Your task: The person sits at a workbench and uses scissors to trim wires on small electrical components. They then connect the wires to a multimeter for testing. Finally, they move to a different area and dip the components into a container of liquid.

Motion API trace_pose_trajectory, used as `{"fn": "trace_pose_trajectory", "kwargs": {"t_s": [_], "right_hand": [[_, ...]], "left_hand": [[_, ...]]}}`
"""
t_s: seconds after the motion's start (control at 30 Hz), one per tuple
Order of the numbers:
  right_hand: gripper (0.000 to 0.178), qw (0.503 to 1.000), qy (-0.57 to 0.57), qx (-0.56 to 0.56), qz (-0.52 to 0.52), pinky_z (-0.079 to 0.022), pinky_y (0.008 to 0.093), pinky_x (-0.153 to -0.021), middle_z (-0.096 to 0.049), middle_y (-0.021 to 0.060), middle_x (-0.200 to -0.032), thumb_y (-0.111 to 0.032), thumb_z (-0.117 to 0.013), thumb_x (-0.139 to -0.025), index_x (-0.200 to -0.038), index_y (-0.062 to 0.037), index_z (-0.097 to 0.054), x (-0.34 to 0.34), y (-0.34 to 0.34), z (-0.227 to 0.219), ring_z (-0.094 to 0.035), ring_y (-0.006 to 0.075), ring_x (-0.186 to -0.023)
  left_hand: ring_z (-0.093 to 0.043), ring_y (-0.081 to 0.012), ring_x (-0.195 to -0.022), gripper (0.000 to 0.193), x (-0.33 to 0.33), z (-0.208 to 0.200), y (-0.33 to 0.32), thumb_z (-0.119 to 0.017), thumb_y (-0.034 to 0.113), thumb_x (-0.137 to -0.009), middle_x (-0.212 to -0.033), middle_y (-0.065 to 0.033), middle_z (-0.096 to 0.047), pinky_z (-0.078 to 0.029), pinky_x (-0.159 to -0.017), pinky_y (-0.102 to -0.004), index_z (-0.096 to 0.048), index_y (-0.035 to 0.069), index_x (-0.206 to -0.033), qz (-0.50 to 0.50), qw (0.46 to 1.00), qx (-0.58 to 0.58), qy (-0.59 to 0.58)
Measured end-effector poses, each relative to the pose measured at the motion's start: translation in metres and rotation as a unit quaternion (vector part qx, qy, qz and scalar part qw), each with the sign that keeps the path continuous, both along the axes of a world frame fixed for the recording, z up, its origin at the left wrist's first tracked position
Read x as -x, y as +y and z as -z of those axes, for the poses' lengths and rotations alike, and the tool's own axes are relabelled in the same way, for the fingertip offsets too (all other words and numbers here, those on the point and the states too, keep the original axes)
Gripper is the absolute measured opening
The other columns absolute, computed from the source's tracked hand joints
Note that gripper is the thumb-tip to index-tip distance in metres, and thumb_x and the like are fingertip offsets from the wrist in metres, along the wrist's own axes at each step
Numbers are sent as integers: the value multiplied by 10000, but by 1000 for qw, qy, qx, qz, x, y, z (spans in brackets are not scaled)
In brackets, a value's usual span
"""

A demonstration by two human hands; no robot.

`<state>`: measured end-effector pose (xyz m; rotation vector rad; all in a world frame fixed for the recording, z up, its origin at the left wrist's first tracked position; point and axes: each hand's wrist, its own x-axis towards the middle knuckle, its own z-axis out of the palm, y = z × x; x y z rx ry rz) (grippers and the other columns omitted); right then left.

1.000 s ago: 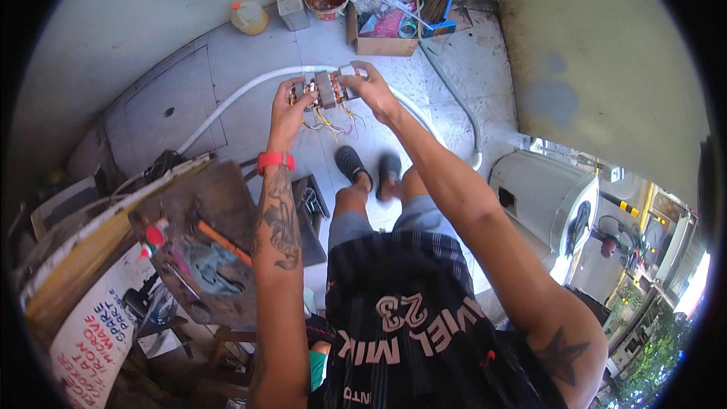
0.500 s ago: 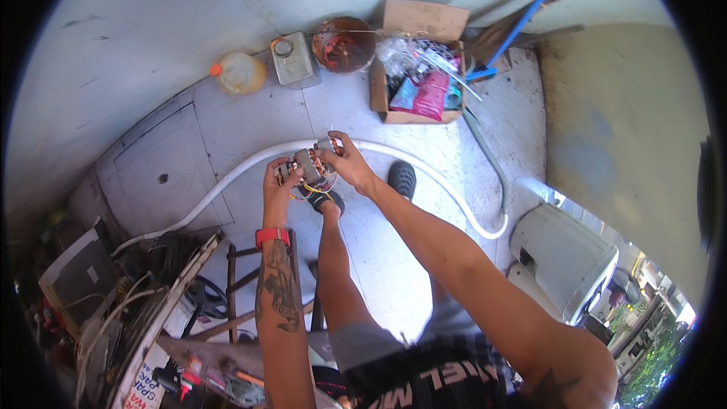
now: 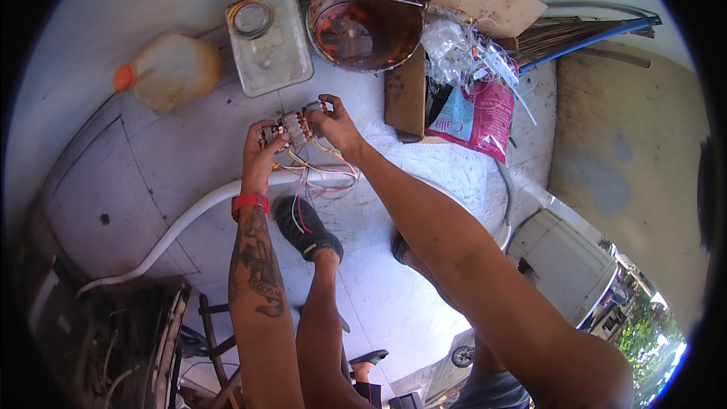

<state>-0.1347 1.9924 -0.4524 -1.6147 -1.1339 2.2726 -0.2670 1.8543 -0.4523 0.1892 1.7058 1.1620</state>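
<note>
Between my two hands is a grey metal motor stator (image 3: pixel 295 130) with copper windings along its sides. My left hand (image 3: pixel 260 157) grips its left end, the thumb toward me. Fingers of my right hand (image 3: pixel 338 129) are closed around the right end, where more grey metal and copper shows. Whether this is one piece or several pressed together, I cannot tell. Thin yellow, red, white and blue wires (image 3: pixel 322 169) hang from it toward me, above a white hose (image 3: pixel 198 216) and my left shoe (image 3: pixel 299 221). A red watch band (image 3: pixel 250 202) circles my left wrist.
Along the wall stand an orange-capped jug (image 3: pixel 178 72), a rectangular can (image 3: pixel 273 57) and a rusty bucket (image 3: pixel 363 0). Beside them is a cardboard box (image 3: pixel 405 98) holding plastic bags and wires, with a broom (image 3: pixel 575 34) behind. A white appliance (image 3: pixel 560 265) stands at right, dark clutter (image 3: pixel 98 341) at lower left.
The view has shifted forward, so the wall-side containers look larger and nearer. My hands have moved toward them with the stator, and its wires now hang out longer below.
</note>
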Motion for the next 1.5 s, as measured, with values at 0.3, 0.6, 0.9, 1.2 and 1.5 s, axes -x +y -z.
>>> {"fn": "trace_pose_trajectory", "kwargs": {"t_s": [0.3,0.6,0.9,1.2,1.5], "right_hand": [[773,992,-50,-96,-62,-462,368,-1061,-617,223,-1309,-315,-725,-902,-1515,20,-395,-4,4,51,-594,299,-1224],[589,996,-2,31,86,-481,346,-994,-676,142,-1227,-411,-698,-966,-1378,-3,-592,-95,24,-51,-623,233,-1145],[544,976,-120,154,98,-493,377,-1009,-655,103,-1292,-407,-603,-1011,-1452,-94,-551,-336,-13,-72,-631,229,-1162],[793,948,-122,91,280,-493,511,-1052,-517,205,-1500,-539,-648,-970,-1548,-68,-377,-393,98,-28,-587,357,-1297],[842,919,-85,80,376,-623,414,-724,-624,232,-1285,-340,-732,-945,-1548,2,-254,-360,105,23,-738,334,-916]], "left_hand": [[-668,-229,-1050,658,5,73,-7,-847,266,-871,-1231,-135,-661,-510,-982,-351,-530,42,-1402,23,996,15,80],[-657,-330,-1187,821,0,58,-30,-865,379,-841,-1293,-250,-661,-500,-1041,-452,-487,-25,-1447,88,945,203,243],[-660,-266,-1172,506,-118,-44,3,-731,169,-974,-1255,-223,-683,-494,-1023,-343,-514,-46,-1377,52,995,85,13],[-670,-260,-1142,480,-199,-41,143,-698,184,-988,-1186,-190,-701,-500,-1007,-324,-521,-11,-1389,113,992,31,40],[-660,-198,-815,268,-168,-107,254,-690,167,-969,-982,-102,-709,-541,-756,-345,-652,38,-1200,278,835,-37,474]]}}
